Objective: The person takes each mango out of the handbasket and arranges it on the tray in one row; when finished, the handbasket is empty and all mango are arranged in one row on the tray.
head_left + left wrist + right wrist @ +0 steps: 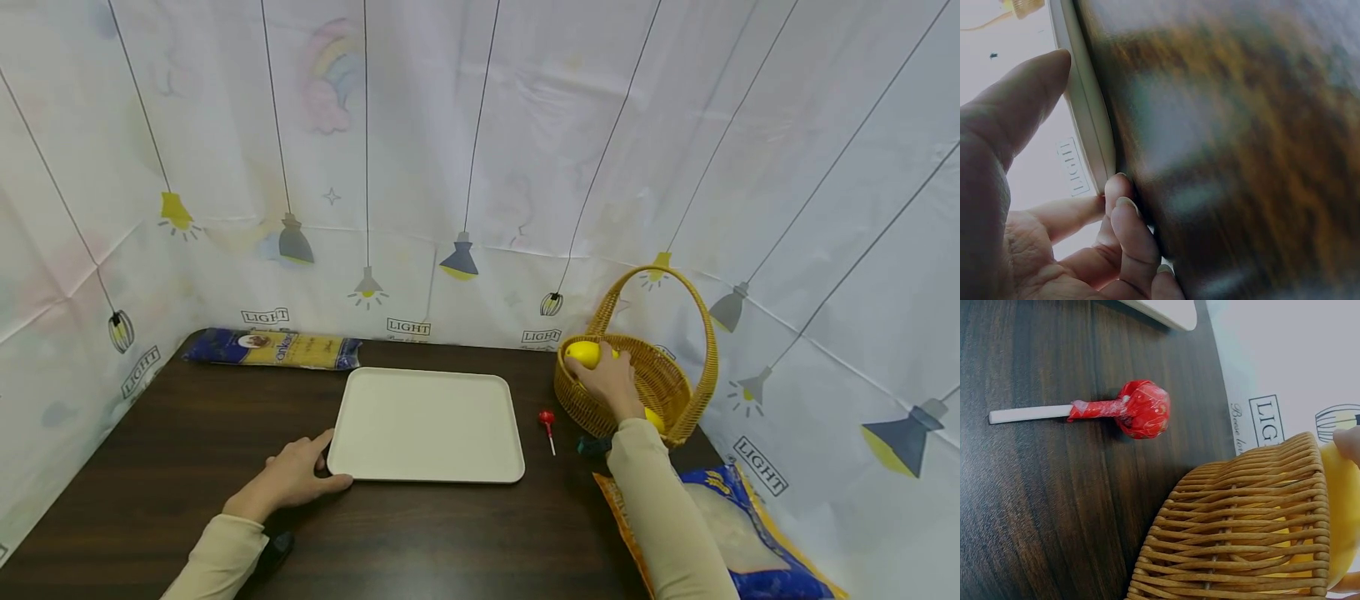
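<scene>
Left hand [294,475]: spread at the smooth, rounded rectangular tray [427,425]. The left wrist view details thumb and index finger touching its rim, remaining fingers bent. Lollipop [1144,409]: right of the tray; the right wrist view resolves its crinkled red wrapper. Lemon [583,354]: at the left rim of the woven basket [660,375], pinched by the right hand [613,387], forearm extended.

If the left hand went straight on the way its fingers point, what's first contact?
Probably the cream rectangular flat tray, at its near-left corner. The bare left hand has thumb and index finger right at that corner and seems to touch it already, though fingertip depth is hard to judge.
</scene>
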`<state>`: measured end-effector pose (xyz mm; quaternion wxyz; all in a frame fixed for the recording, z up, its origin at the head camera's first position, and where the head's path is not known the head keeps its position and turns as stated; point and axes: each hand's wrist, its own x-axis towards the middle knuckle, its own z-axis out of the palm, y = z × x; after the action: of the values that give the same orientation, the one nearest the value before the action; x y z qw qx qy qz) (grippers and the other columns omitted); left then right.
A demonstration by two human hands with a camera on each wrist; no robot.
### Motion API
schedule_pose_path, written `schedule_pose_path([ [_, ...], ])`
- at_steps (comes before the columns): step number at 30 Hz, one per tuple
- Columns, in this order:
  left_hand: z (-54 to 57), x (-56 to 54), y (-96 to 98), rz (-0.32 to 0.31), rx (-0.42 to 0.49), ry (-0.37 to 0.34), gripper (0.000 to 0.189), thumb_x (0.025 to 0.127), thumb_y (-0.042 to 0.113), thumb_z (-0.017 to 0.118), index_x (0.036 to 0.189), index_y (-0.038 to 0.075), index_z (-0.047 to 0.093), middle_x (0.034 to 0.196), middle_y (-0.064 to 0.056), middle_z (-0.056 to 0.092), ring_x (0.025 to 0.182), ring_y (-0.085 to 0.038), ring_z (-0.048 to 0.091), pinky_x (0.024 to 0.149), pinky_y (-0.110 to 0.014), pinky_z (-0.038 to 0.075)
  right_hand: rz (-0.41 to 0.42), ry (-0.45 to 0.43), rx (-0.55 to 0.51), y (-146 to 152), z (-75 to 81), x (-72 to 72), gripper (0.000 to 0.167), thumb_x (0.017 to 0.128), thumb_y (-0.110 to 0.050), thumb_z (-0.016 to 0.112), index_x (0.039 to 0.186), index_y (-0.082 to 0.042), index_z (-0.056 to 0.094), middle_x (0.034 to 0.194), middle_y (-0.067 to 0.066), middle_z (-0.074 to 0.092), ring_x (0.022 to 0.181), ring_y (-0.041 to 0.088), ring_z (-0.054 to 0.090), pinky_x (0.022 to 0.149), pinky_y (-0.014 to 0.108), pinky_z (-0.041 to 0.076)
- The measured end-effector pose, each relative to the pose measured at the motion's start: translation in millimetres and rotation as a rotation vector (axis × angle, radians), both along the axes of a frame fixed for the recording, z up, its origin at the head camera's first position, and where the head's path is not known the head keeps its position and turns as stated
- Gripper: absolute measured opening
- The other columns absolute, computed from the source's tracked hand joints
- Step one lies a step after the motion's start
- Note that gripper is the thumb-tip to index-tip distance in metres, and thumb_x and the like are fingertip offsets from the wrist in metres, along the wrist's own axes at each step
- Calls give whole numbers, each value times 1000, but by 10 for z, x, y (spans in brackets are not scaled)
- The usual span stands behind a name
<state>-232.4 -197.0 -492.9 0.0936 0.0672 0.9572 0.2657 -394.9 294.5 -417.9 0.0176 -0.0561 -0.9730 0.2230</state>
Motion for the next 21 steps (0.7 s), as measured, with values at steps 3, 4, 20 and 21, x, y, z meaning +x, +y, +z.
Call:
schedule_pose_path([
  [3,-1,1,0,-2,-2,1,94,86,56,71,155,4,35,90,-5,55,80,-19,48,69,-43,31,-2,14,1,-15,-12,-4,97,94,-68,48,161,-9,12,156,34,16,134,55,30,106,66,38],
  [4,3,3,0,-3,0,0,93,86,56,72,155,4,35,90,-5,54,79,-19,48,69,-43,31,-1,20,3,-23,-16,-3,96,94,-67,48,161,-8,12,157,34,15,134,55,30,106,66,38],
  [20,33,3,4,-26,0,9,91,87,54,72,155,4,35,89,-5,56,80,-18,50,69,-46,37,57,131,7,-129,36,78,92,93,-66,52,159,-8,22,157,34,17,133,57,32,101,66,39],
  [21,34,2,2,-28,2,10,91,87,53,72,155,5,35,89,-5,56,80,-19,50,69,-47,37,58,139,9,-150,42,87,92,93,-66,52,159,-10,23,157,34,17,133,56,32,99,67,40],
])
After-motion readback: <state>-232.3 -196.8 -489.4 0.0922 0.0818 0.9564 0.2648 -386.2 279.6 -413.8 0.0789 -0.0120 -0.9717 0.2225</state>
